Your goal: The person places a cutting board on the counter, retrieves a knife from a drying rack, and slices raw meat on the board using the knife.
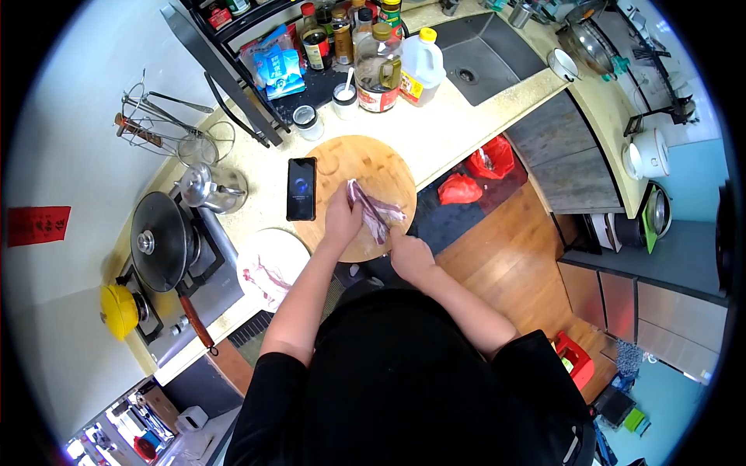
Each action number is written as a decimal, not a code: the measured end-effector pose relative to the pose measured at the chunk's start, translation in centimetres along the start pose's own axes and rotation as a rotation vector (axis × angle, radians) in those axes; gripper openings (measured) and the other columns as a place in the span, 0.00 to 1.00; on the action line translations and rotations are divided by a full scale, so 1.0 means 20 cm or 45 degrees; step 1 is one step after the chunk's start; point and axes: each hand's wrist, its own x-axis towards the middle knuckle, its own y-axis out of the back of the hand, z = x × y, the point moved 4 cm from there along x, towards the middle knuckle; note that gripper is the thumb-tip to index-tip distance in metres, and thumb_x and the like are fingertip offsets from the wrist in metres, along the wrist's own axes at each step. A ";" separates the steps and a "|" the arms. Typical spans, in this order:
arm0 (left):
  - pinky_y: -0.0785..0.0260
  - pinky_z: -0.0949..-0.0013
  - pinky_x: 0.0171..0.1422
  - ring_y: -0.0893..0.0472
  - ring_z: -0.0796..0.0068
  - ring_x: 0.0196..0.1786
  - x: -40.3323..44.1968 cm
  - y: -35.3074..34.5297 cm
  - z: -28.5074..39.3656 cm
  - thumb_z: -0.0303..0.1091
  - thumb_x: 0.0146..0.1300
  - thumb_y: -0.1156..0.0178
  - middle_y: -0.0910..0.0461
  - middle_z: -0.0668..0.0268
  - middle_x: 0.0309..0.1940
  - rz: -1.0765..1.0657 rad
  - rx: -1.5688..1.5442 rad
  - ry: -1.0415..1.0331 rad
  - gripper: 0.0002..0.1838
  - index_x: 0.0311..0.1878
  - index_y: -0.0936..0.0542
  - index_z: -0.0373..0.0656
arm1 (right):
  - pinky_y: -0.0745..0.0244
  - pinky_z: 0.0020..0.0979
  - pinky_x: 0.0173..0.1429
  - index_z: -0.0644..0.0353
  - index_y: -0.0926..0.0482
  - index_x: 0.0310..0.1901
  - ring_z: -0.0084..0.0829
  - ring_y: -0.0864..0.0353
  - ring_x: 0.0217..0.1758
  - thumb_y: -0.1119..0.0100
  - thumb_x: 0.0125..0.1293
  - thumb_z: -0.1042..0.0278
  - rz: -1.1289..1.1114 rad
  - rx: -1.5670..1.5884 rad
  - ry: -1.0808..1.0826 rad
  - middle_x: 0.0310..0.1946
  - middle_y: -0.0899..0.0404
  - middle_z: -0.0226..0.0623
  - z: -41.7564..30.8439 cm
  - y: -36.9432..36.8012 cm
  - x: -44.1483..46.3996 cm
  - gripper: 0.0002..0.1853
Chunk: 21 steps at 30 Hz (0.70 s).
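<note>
A strip of raw, red-and-white meat (371, 211) lies on the round wooden cutting board (342, 155). My left hand (342, 219) is closed on the upper left part of the meat, pressing it to the board. At the board's lower right edge, my right hand (412, 256) is wrapped round what looks like a knife handle, mostly hidden by the fingers. A dark, narrow blade seems to run up along the meat, though its outline is hard to make out. On the left, a white plate (294, 247) holds more raw meat strips.
A phone (301, 189) overlaps the board's left edge. Jars, bottles and a jug (422, 66) stand behind it, near the sink (505, 58). At left are a metal kettle (211, 188) and a lidded wok (162, 241) on the stove. Red bags (460, 189) sit below the counter.
</note>
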 end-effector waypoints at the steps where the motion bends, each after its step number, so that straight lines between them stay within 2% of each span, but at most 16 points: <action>1: 0.24 0.51 0.56 0.17 0.45 0.49 0.03 -0.01 -0.01 0.31 0.64 0.36 0.18 0.43 0.46 0.014 0.034 -0.088 0.27 0.65 0.26 0.34 | 0.20 0.58 0.42 0.67 0.31 0.48 0.60 0.14 0.36 0.50 0.67 0.74 0.003 -0.006 0.035 0.30 0.16 0.60 0.00 0.01 0.01 0.10; 2: 0.26 0.51 0.61 0.18 0.45 0.53 0.04 -0.02 -0.05 0.30 0.61 0.34 0.19 0.42 0.49 -0.061 0.052 -0.014 0.29 0.66 0.26 0.34 | 0.20 0.58 0.42 0.68 0.31 0.48 0.60 0.14 0.37 0.50 0.67 0.74 -0.021 -0.025 0.025 0.30 0.16 0.60 0.01 0.02 0.02 0.10; 8: 0.22 0.56 0.51 0.14 0.49 0.43 0.06 -0.06 -0.09 0.29 0.57 0.33 0.15 0.47 0.43 -0.039 -0.240 0.169 0.28 0.62 0.23 0.34 | 0.19 0.58 0.46 0.68 0.33 0.48 0.63 0.13 0.39 0.49 0.66 0.75 -0.093 0.011 -0.018 0.31 0.16 0.63 0.01 0.02 0.05 0.11; 11: 0.21 0.58 0.47 0.14 0.51 0.39 0.09 -0.03 -0.07 0.29 0.55 0.32 0.14 0.50 0.37 -0.065 -0.165 0.160 0.26 0.59 0.22 0.35 | 0.19 0.58 0.47 0.70 0.34 0.49 0.64 0.13 0.39 0.47 0.65 0.75 -0.095 0.050 -0.030 0.32 0.16 0.65 -0.05 0.00 0.07 0.13; 16: 0.22 0.55 0.48 0.14 0.47 0.40 0.11 -0.03 -0.07 0.30 0.55 0.32 0.15 0.48 0.36 -0.037 -0.080 0.151 0.24 0.56 0.22 0.36 | 0.19 0.57 0.48 0.70 0.33 0.51 0.64 0.14 0.42 0.45 0.66 0.73 -0.162 0.048 -0.095 0.37 0.16 0.65 -0.09 0.03 0.11 0.15; 19: 0.22 0.52 0.48 0.14 0.43 0.41 0.10 -0.05 -0.07 0.30 0.54 0.32 0.15 0.46 0.36 -0.020 -0.057 0.152 0.22 0.52 0.22 0.35 | 0.18 0.55 0.50 0.70 0.32 0.51 0.62 0.14 0.45 0.45 0.68 0.72 -0.019 0.082 0.057 0.41 0.16 0.64 -0.12 0.01 0.27 0.14; 21: 0.23 0.51 0.48 0.15 0.42 0.42 0.10 -0.06 -0.07 0.30 0.54 0.32 0.15 0.45 0.36 -0.002 -0.049 0.167 0.20 0.50 0.23 0.34 | 0.18 0.55 0.50 0.69 0.32 0.51 0.61 0.14 0.47 0.45 0.69 0.71 -0.063 0.067 0.063 0.42 0.16 0.64 -0.12 0.00 0.44 0.14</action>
